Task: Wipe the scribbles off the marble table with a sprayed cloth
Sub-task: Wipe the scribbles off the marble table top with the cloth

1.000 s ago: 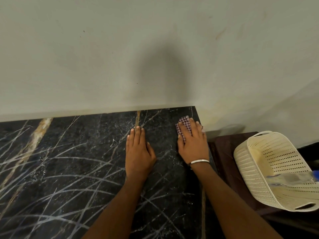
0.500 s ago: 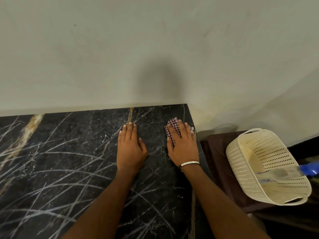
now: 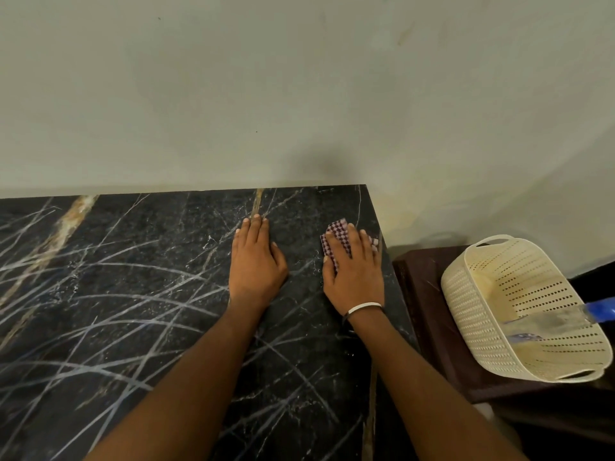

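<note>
Both hands have barely shifted on the stone since a moment ago; the right one has slid the cloth a touch nearer the table's right edge. From the left, a black marble table [image 3: 100, 294] spreads out, crossed by many pale curved lines and a tan vein; which lines are scribbles and which are veining I cannot tell. Near its far right corner the left hand [image 3: 256, 261] lies flat, palm down, fingers straight and together, holding nothing. Just beside it, the right hand [image 3: 354, 271], a thin bracelet [image 3: 364, 307] at the wrist, presses flat on a checked cloth [image 3: 336, 236], fingers spread over it. Beyond the table edge, a cream perforated basket [image 3: 482, 314] sits tilted on a dark brown surface [image 3: 429, 311], with a clear spray bottle [image 3: 545, 322] with a blue top lying inside.
</note>
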